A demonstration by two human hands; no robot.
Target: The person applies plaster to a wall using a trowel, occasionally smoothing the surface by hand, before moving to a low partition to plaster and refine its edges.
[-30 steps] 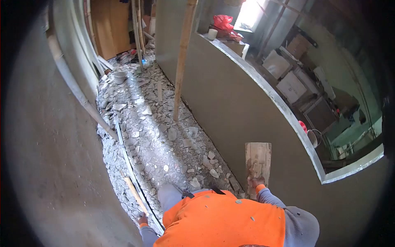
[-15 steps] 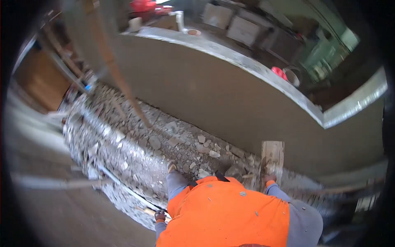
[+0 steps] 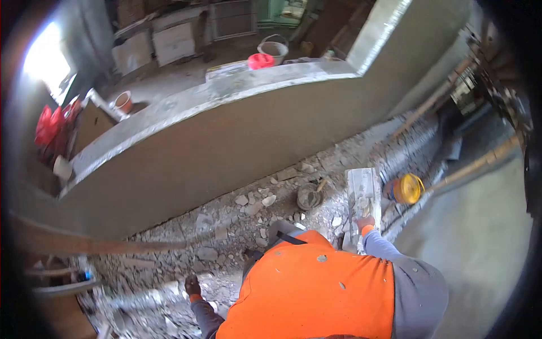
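Note:
My right hand [image 3: 366,222] is closed around the handle area of a long, pale, mortar-smeared plastering float [image 3: 363,186], which points away from me above the rubble. My left hand [image 3: 192,284] hangs at the left over broken stone, its dark fingers curled in, with nothing visible in them. Beyond the float's left side a mortar-crusted bucket [image 3: 310,196] sits on the debris with a light handle sticking out. A yellow-topped bucket [image 3: 407,188] lies tilted just right of the float.
A smooth plastered low wall [image 3: 243,138] runs across in front, topped by a pale ledge [image 3: 226,93]. Loose rubble [image 3: 226,226] covers the ground along its foot. Wooden poles [image 3: 477,164] lean at the right, and a wooden beam [image 3: 107,246] crosses the left.
My view has swung to the right, bringing both buckets into sight. My left hand has moved away from the pale stick beside it. The float stays in my right hand.

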